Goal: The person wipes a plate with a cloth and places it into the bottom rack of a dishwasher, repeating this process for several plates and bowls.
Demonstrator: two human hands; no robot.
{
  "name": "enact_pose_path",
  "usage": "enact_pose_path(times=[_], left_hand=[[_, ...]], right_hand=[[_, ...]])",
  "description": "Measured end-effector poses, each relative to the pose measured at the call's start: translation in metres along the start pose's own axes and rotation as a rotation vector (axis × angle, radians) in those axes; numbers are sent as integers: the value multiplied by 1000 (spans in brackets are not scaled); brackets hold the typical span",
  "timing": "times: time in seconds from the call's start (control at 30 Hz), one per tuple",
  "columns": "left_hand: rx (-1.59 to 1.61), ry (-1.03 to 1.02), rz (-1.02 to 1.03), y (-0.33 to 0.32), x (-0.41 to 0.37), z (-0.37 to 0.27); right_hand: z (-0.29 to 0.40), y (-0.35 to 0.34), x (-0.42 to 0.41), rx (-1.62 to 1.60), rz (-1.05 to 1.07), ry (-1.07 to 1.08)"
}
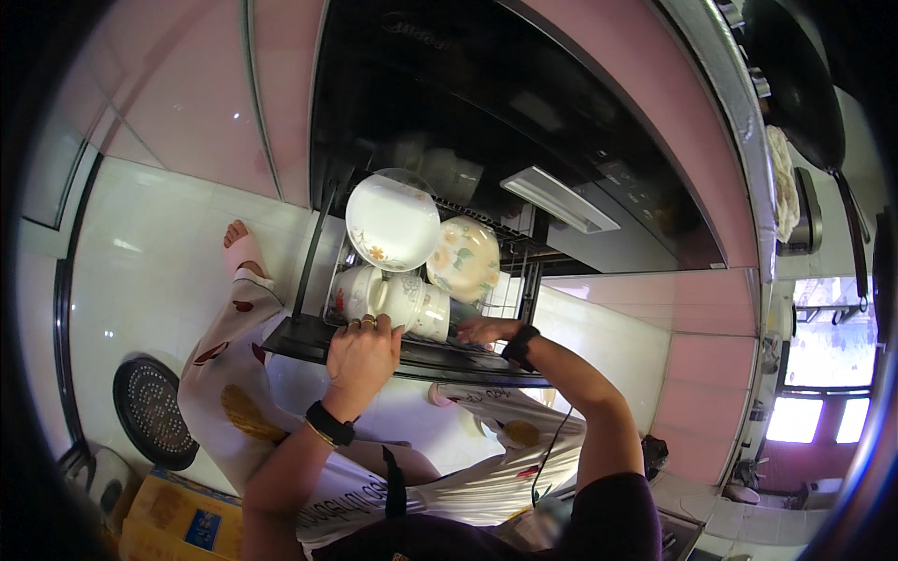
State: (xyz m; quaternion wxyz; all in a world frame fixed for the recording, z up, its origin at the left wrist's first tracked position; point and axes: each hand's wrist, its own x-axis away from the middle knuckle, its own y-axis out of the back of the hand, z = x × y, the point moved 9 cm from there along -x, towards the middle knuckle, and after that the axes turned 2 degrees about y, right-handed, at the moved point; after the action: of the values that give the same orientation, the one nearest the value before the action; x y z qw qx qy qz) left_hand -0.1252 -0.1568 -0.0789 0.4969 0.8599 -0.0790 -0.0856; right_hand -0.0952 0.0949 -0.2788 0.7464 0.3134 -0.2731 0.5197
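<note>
A black-fronted wire-rack drawer (295, 339) is pulled out of the built-in black Midea appliance. My left hand (363, 357) curls over the drawer's front edge, its fingertips next to the white bowls (365, 291). My right hand (487, 331) reaches down inside the drawer's right part, beside a stacked white patterned bowl (431, 312); its fingertips are partly hidden, and whether it grips anything is unclear. Behind the bowls stand a white plate with an orange flower (393, 221) and a cream floral plate (463, 258).
A silver recessed handle (561, 200) lies on the appliance's black front. Pink cabinet panels (708, 393) flank it. Above right, a wok (800, 91) sits near the counter edge. On the floor are a round black perforated object (156, 412) and a yellow carton (179, 515).
</note>
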Motion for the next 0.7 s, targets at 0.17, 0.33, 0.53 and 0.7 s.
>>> enact_pose_path(times=[0.17, 0.33, 0.53, 0.7], left_hand=[[16, -13, -17, 3, -1, -2], [-30, 19, -10, 3, 0, 2], [2, -9, -36, 7, -1, -2], [10, 4, -31, 4, -1, 1]], right_hand=[[5, 1, -3, 645, -166, -223], [-9, 15, 11, -109, -174, -176], [-68, 7, 10, -801, -96, -199], [-62, 8, 6, -820, -34, -208]])
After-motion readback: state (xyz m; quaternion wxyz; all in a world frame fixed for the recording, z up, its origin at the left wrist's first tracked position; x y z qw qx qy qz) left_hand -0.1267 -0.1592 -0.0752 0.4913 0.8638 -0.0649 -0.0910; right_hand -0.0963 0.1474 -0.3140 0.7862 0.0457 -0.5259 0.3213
